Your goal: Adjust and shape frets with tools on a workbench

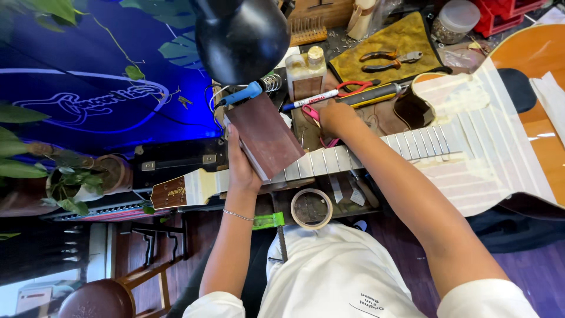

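Looking down from the head camera, we see our left hand (240, 168) holding a brown block (265, 134), its fingers wrapped around the near edge, tilted over the guitar neck (329, 160) masked with white tape. Our right hand (336, 116) rests farther on the bench (376, 121) on pink-handled scissors (312, 113); we cannot tell how its fingers stand. A tape roll (311, 208) lies near us.

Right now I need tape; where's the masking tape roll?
Head view: the masking tape roll lies just below the guitar neck, between the person's forearms.
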